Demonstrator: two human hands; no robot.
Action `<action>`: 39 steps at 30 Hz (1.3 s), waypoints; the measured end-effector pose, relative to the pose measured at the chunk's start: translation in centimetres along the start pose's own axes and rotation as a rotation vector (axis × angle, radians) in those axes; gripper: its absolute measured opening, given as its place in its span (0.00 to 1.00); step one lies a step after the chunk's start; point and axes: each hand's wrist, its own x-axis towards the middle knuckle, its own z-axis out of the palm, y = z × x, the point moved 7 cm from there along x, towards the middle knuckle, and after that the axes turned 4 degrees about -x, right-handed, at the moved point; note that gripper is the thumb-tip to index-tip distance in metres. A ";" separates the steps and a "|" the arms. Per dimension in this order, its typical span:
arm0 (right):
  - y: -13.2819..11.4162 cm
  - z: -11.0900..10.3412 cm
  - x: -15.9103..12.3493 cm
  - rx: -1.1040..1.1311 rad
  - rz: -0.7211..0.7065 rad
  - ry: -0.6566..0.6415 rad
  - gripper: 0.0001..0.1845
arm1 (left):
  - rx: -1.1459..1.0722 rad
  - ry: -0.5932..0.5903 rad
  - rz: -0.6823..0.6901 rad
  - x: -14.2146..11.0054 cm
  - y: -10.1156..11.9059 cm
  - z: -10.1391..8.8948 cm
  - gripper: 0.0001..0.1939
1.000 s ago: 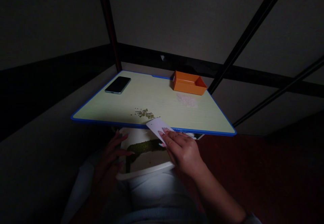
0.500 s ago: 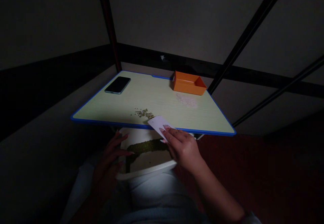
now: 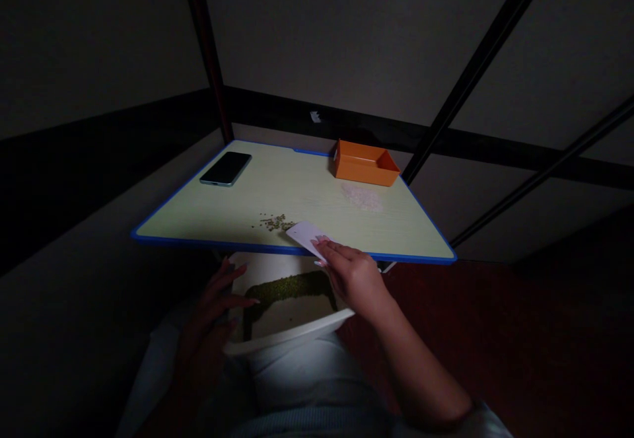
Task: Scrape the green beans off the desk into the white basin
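Observation:
My right hand (image 3: 354,278) pinches a white card (image 3: 304,234) whose far edge rests on the pale table (image 3: 212,217) just right of a small scatter of green beans (image 3: 274,222). Below the table's near blue edge, my left hand (image 3: 214,306) grips the left rim of a white tub (image 3: 292,336). The tub holds a band of green beans (image 3: 287,287) along its far side. The tub sits on my lap, partly under the table edge.
A dark phone (image 3: 226,168) lies at the table's far left. An orange tray (image 3: 365,162) stands at the far right, with a small heap of white grains (image 3: 361,196) in front of it. Dark metal poles rise behind the table.
My right hand and the card have moved forward and up onto the table, closer to the loose beans. The left hand keeps its grip on the tub.

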 end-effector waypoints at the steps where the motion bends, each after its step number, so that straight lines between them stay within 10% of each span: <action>1: 0.4 0.1 0.1 0.001 0.014 -0.003 0.19 | 0.002 0.003 0.006 0.0 0.1 0.0 0.12; 28: 11.8 1.1 3.1 -0.103 0.503 -0.137 0.21 | 0.007 -0.035 0.057 0.3 0.6 0.2 0.15; 39: 13.6 -1.9 3.3 0.270 0.525 0.324 0.17 | -0.010 -0.032 0.056 -0.1 0.0 0.1 0.14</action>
